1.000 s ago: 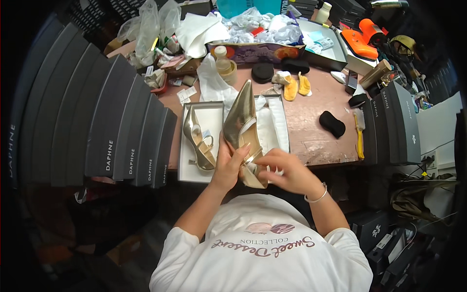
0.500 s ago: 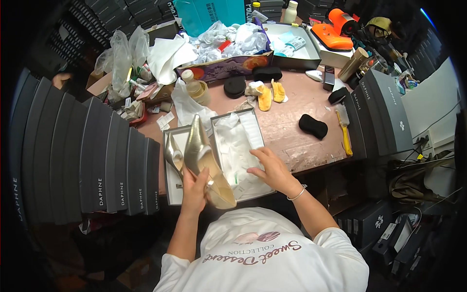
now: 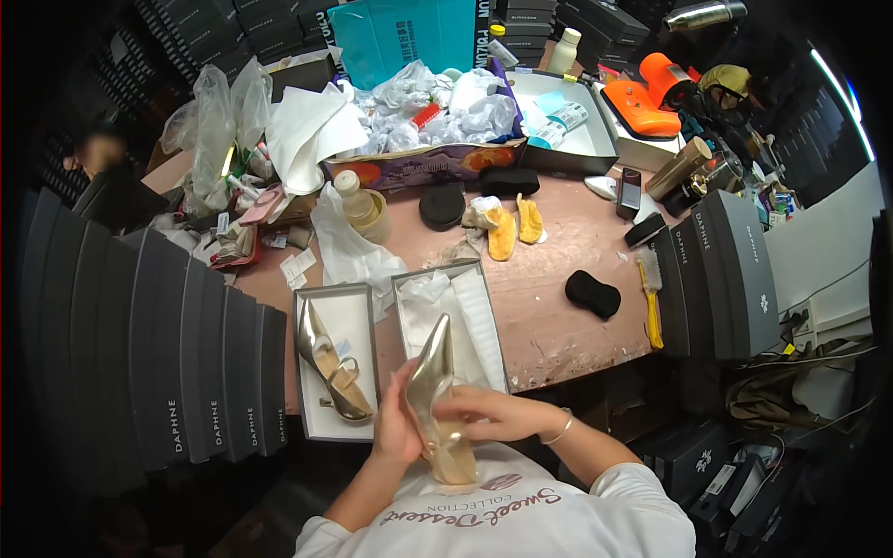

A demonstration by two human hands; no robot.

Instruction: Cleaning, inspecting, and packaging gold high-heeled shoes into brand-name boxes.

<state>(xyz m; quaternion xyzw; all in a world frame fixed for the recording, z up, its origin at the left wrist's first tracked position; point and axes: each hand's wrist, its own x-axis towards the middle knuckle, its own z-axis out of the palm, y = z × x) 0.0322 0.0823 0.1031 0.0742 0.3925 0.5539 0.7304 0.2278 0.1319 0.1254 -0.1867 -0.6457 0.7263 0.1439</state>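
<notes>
A gold pointed heeled shoe (image 3: 435, 386) is held over the near table edge, toe pointing away from me. My left hand (image 3: 394, 430) grips its left side near the heel. My right hand (image 3: 486, 412) lies across its right side, fingers on the upper. The matching gold shoe (image 3: 327, 365) lies in a white box lid (image 3: 356, 312) to the left. An open white shoe box (image 3: 486, 316) with white tissue paper stands just beyond the held shoe.
Rows of dark shoe boxes (image 3: 139, 353) stack at the left, more dark boxes (image 3: 726, 270) at the right. On the brown table (image 3: 549, 325) lie black pads (image 3: 593, 294), yellow insoles (image 3: 513, 228), a yellow brush (image 3: 651, 307), a bottle (image 3: 352, 200), and crumpled paper and bags at the back.
The gold shoe came back toward my body over the box. My right hand left the tissue paper in the box and returned to the shoe's side.
</notes>
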